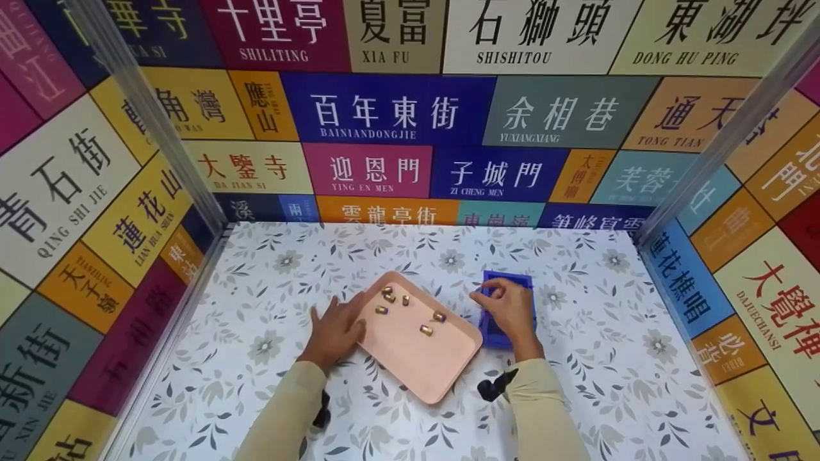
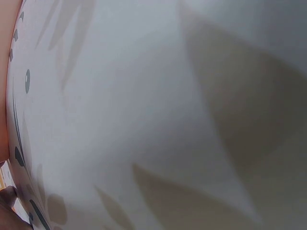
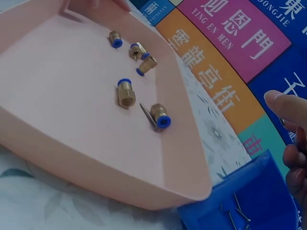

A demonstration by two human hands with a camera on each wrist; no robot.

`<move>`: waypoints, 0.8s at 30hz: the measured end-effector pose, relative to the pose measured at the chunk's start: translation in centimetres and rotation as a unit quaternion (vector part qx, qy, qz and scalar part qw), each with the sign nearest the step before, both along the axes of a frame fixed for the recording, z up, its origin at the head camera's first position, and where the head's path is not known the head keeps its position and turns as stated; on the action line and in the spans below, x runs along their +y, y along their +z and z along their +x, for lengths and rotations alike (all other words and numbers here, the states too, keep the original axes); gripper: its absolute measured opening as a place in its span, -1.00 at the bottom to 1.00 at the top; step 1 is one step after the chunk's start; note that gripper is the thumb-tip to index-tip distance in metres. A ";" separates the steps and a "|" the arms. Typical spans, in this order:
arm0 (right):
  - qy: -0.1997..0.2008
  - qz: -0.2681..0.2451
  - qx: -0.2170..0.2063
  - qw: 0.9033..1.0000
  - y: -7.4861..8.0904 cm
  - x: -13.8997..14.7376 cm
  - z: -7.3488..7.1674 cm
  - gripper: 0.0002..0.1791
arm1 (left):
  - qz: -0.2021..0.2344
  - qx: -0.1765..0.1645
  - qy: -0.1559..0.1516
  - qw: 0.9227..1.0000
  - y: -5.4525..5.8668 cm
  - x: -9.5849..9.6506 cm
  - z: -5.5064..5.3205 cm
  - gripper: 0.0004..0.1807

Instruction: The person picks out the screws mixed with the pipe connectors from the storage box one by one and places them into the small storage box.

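Observation:
A shallow pink tray (image 1: 416, 378) lies slanted on the table. Several brass push-in tube fittings with blue collars, one of them a fitting (image 3: 126, 93) near the middle, lie inside. A thin metal pin (image 3: 147, 116) rests against another fitting (image 3: 160, 116). My left hand (image 1: 334, 330) grips the tray's left rim, thumb at the edge. Over the blue box (image 1: 506, 342), right of the tray, hovers my right hand (image 1: 510, 304), its index finger and thumb reaching leftward, with nothing seen between them. Thin metal pins (image 3: 232, 220) lie in the box.
The table is covered with a white leaf-patterned cloth (image 1: 256, 275). Panels of coloured signs (image 1: 384, 109) stand behind and at both sides, with metal posts (image 1: 173, 134) at the corners. Tray and box stand close together.

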State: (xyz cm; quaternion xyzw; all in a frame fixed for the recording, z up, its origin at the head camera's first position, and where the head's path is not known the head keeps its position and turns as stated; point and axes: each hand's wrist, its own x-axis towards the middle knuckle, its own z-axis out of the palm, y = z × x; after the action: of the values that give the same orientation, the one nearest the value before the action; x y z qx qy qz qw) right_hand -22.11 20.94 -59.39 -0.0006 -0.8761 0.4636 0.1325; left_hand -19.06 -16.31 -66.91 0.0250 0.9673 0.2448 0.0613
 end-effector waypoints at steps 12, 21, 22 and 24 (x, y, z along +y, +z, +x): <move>-0.045 0.009 -0.009 0.999 -0.6 3.4 -0.1 -0.56 | -0.004 0.004 0.003 1.000 0.0 0.1 0.1 -0.30; -0.046 0.015 -0.013 0.999 -0.4 4.2 -0.1 -0.57 | -0.020 0.009 -0.010 1.000 0.2 -0.1 0.0 -0.29; -0.047 0.015 -0.015 0.999 -0.4 4.2 -0.2 -0.57 | -0.020 0.008 -0.009 1.000 0.2 0.0 0.0 -0.29; -0.049 0.015 -0.017 0.999 -0.4 4.3 -0.2 -0.58 | -0.018 0.007 -0.007 1.000 0.2 0.0 0.0 -0.28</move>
State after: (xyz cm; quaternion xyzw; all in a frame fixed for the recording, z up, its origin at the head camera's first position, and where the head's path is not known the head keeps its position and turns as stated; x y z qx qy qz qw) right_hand -22.33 25.21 -59.77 -0.0491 -0.8839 0.4435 0.1398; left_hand -19.07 -16.31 -66.71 0.0328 0.9718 0.2265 0.0568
